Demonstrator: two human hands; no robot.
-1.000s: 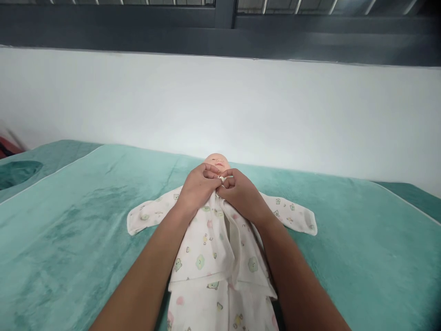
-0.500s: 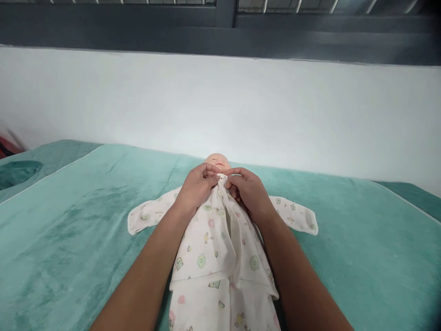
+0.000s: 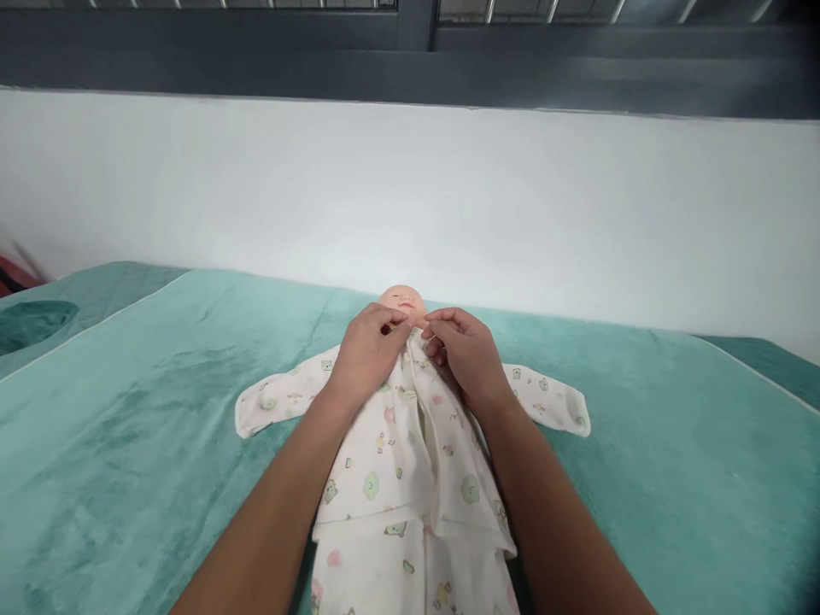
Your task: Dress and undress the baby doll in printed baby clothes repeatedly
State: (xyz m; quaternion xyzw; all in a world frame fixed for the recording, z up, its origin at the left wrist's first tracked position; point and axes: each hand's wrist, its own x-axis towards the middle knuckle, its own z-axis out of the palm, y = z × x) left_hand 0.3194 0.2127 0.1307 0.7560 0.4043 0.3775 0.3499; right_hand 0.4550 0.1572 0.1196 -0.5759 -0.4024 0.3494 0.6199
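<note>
Left hand (image 3: pixel 371 350) pinches doll shirt (image 3: pixel 377 457) at neck; right hand (image 3: pixel 469 354) just beside, can't tell grip; shirt's length runs below both.

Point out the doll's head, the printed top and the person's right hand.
Doll's head (image 3: pixel 401 296): head view, on the face.
Printed top (image 3: pixel 398 442): head view, on the front panel, picture-left of the gap in the cloth.
Right hand (image 3: pixel 472 354): head view, on the back of the hand.

2 hands (image 3: pixel 370 352) (image 3: pixel 467 352), fingers (image 3: pixel 453 315) curled inward
</note>
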